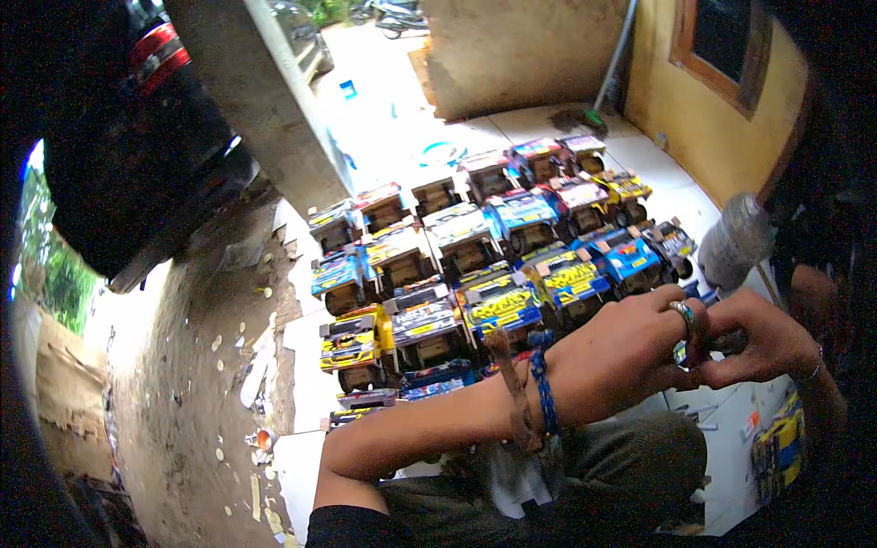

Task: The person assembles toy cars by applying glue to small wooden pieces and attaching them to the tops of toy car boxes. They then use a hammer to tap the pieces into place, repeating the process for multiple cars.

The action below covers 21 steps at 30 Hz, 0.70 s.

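Observation:
My left hand (639, 340) reaches across from the lower left, a ring on one finger and a blue braided band (541, 379) at the wrist. Its fingertips meet those of my right hand (766, 336), at the right of the view. Both hands are closed around something small and dark between them, mostly hidden by the fingers. Just beyond them stands a grey, blurred, bottle-shaped thing (738, 239) with a thin stick by it. Several rows of toy trucks (498, 306), in yellow, blue and white with dark wheels, cover the floor past my left forearm.
White floor tiles (671, 151) run up to a yellow wall (767, 100) with a wooden window frame. A concrete pillar (242, 91) rises at the left beside littered bare ground (196, 365). A yellow-and-blue item (778, 447) lies at lower right, near my knee (639, 457).

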Motion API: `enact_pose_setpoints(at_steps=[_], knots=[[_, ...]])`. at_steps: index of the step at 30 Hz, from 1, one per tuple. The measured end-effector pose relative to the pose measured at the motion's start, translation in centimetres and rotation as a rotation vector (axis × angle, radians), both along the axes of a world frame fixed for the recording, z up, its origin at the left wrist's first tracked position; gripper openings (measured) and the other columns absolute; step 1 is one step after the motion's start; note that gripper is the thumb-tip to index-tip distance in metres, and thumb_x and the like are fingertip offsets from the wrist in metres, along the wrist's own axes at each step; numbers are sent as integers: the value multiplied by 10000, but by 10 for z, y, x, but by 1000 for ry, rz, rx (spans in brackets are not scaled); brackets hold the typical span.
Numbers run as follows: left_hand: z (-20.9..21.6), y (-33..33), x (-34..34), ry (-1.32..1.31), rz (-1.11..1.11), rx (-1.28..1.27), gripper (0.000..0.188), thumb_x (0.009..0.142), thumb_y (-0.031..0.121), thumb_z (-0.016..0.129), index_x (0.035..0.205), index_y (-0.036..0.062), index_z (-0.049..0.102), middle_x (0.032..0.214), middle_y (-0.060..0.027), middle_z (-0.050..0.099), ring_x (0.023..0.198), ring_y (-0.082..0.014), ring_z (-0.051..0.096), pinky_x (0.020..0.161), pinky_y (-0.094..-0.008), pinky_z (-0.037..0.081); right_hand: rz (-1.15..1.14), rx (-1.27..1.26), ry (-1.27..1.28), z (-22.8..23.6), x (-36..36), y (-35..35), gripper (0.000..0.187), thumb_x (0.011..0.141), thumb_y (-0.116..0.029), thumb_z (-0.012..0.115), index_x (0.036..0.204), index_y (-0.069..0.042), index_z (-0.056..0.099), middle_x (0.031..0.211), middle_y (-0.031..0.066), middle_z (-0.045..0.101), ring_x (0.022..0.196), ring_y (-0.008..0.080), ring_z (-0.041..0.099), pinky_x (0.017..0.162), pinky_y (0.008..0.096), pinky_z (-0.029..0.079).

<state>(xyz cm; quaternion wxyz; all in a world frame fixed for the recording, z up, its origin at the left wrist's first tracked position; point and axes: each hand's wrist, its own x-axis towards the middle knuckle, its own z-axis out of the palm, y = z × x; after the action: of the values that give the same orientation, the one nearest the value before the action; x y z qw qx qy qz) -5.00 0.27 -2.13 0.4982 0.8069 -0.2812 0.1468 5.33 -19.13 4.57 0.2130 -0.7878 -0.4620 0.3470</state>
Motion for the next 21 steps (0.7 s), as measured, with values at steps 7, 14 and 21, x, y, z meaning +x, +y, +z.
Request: enact_pose_setpoints(at_steps=[7,14,21], knots=[[10,53,-3,-95,68,-269,145,800,102,773,896,66,670,814,-65,687,758,-130,659,659,-289,528,-336,248,172,18,-10,44,172,837,-180,722,893,-35,650,802,20,672,693,65,603,628,214,469],[29,119,6,30,189,-631,232,872,114,729,1050,-5,638,968,-86,682,923,-153,669,828,-275,563,-414,667,220,10,-8,126,340,917,-392,654,1036,-73,665,826,-23,609,578,14,513,490,166,396],[47,178,11,171,100,-490,422,877,121,719,1254,-7,579,1009,-68,631,936,-199,689,862,-286,583,-263,646,344,3,20,196,347,948,-417,617,1026,-80,641,816,-39,621,507,-30,476,409,121,346]])
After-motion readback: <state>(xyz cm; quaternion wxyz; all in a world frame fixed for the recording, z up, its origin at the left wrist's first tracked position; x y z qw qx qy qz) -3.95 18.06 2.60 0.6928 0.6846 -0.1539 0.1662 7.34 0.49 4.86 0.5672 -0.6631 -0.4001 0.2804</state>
